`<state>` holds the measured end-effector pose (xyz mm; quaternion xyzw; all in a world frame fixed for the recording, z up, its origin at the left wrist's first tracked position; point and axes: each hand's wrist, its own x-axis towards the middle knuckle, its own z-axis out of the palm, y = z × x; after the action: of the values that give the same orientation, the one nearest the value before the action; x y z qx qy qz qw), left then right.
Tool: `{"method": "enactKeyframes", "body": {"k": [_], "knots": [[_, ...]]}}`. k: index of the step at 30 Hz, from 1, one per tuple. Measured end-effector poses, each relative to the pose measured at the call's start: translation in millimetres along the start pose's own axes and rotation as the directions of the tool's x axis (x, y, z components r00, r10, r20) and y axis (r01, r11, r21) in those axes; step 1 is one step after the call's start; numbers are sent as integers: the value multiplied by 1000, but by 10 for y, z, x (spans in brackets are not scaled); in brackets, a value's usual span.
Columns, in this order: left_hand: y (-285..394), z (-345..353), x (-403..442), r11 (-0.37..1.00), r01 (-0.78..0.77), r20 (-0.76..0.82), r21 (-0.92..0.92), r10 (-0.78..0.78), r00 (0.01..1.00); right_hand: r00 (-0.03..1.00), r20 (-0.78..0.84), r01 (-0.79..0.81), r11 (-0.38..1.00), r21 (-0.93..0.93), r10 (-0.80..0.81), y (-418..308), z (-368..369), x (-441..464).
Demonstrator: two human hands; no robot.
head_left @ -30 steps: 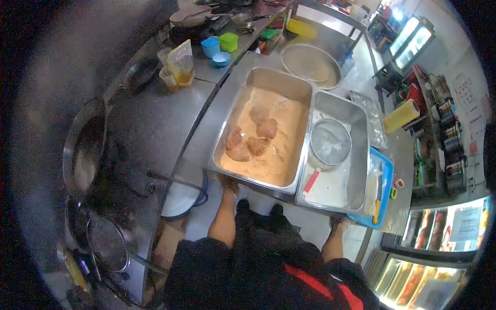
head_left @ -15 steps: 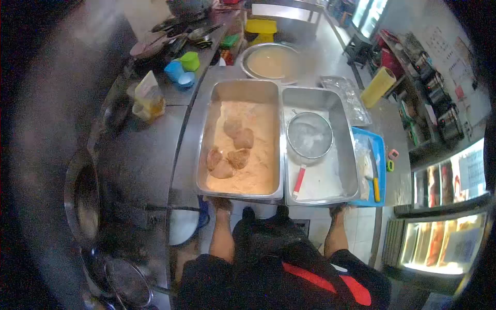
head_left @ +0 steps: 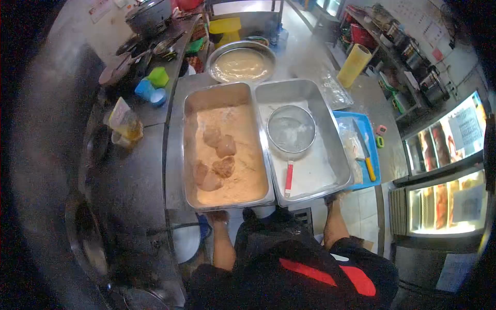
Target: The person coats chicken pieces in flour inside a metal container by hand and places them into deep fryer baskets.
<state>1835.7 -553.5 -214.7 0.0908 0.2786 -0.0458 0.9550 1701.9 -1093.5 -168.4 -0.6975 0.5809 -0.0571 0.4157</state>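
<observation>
My left hand [head_left: 219, 216] is at the front edge of a deep metal pan [head_left: 270, 192] of orange-tan powder. Several coated, rounded pieces [head_left: 225, 146], perhaps meat, lie in that powder. At the front right corner of a second metal pan [head_left: 349, 178] is my right hand [head_left: 336, 196]. Fingers of both hands are hidden under the pans' rims, so their grip does not show. White powder [head_left: 315, 178] covers the second pan's bottom. On it rests a round mesh strainer [head_left: 291, 130] with a red handle, touched by neither hand.
Behind the pans stands a wide metal bowl [head_left: 211, 66] of pale liquid. To the right, a blue tray [head_left: 376, 170] holds a yellow-handled knife [head_left: 368, 160] and a plastic bag. A yellowish roll [head_left: 354, 66] stands farther back. Leftward are plastic cups [head_left: 158, 77] and a wok [head_left: 88, 232].
My view has turned, so the pans, bowl and blue tray appear farther left. Both hands stay at the pans' front edges. The strainer and coated pieces keep their places in the pans.
</observation>
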Motion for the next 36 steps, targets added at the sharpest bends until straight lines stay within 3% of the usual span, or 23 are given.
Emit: {"method": "enactKeyframes", "body": {"k": [5,8,10,12,15,17,19,20,22,23,24,25,27,30,31,34,36], "knots": [[68,192,-110,989,-65,-124,129,82,989,1000,-5,-28,999,39,28,11,-33,-7],[250,228,-159,948,-147,-295,283,232,927,999,-19,-34,996,78,35,37,-95,-48],[461,341,-158,809,-262,-424,527,517,743,999,-26,-33,995,98,35,37,-160,-86],[647,610,-194,530,-307,-386,791,820,422,999,-43,-23,992,126,29,10,-301,-114],[916,1216,-346,27,-426,-13,904,999,35,988,-153,66,977,205,-35,-57,-718,-173],[958,1706,-468,-262,-541,256,799,963,-88,954,-269,208,940,270,-134,-360,-1084,-278],[772,2193,-648,-400,-649,492,647,869,-46,893,-363,388,865,318,-267,-881,-1381,-461],[627,2423,-736,-389,-698,591,601,805,59,864,-371,465,820,334,-340,-1183,-1459,-559],[100,2772,-1002,-127,-741,667,659,555,498,810,-335,583,723,371,-482,-1777,-1422,-749],[-191,2937,-1167,-9,-681,643,733,339,687,796,-258,604,697,387,-547,-2019,-1286,-837],[-467,3091,-1327,35,-582,577,813,92,812,776,-170,616,670,415,-607,-2239,-1095,-931],[-735,3247,-1459,16,-506,503,863,-138,853,752,-56,611,664,431,-657,-2400,-833,-1052],[-1148,3490,-1618,-90,-530,451,843,-418,789,666,213,588,678,441,-715,-2548,-218,-1339],[-1355,3461,-1575,-215,-885,759,412,-457,465,458,549,602,698,388,-700,-2490,519,-1807],[-1270,3437,-1657,-169,-777,674,607,-408,616,395,619,627,691,359,-679,-2457,680,-1925],[-1198,2862,-1494,-611,-653,440,448,-485,756,254,744,729,628,272,-618,-2453,964,-2097],[-1094,2858,-1654,-730,-679,640,84,-483,598,189,785,796,560,229,-591,-2608,1133,-2135]]}}
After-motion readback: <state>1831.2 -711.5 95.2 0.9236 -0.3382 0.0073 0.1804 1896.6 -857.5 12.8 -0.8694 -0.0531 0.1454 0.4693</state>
